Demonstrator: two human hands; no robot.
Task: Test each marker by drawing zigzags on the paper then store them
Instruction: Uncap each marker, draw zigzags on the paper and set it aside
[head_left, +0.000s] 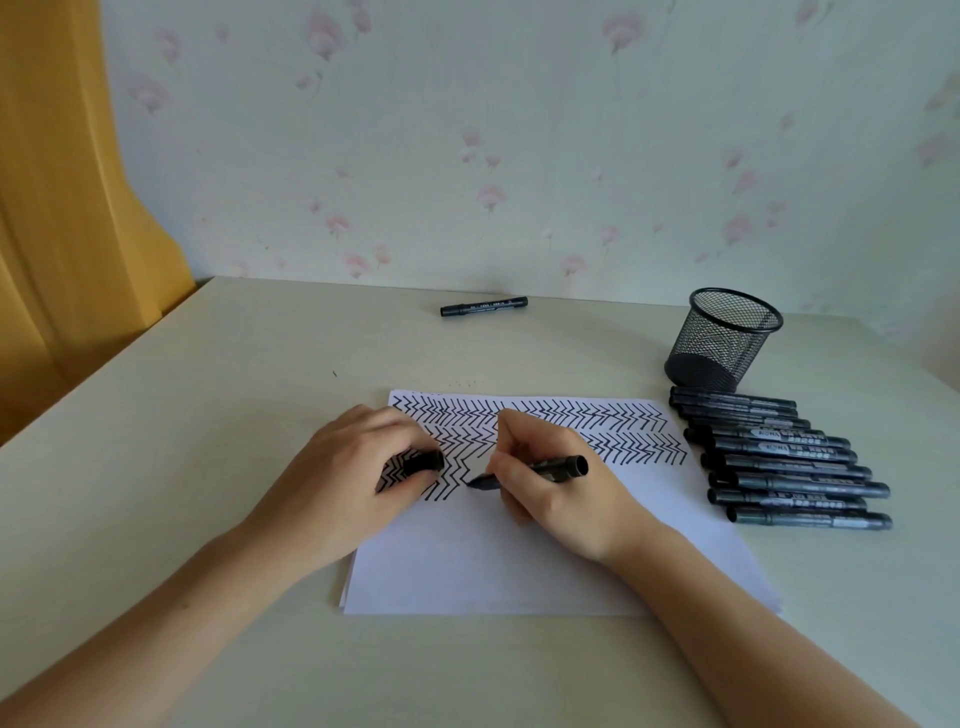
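A white paper sheet (519, 561) lies in the middle of the table, its upper part covered with black zigzag rows. My right hand (556, 493) grips an uncapped black marker (550, 467) with its tip on the paper at the end of the lowest zigzag row. My left hand (358, 467) rests on the paper's left side and holds the marker's black cap (426, 461) in its fingers. Several capped black markers (779, 457) lie in a row right of the paper. A black mesh pen cup (722, 338) stands behind them.
One more capped black marker (483, 306) lies alone at the back of the cream table (208, 415), near the flowered wall. A yellow wooden piece (67, 208) stands at the far left. The table's left edge runs diagonally.
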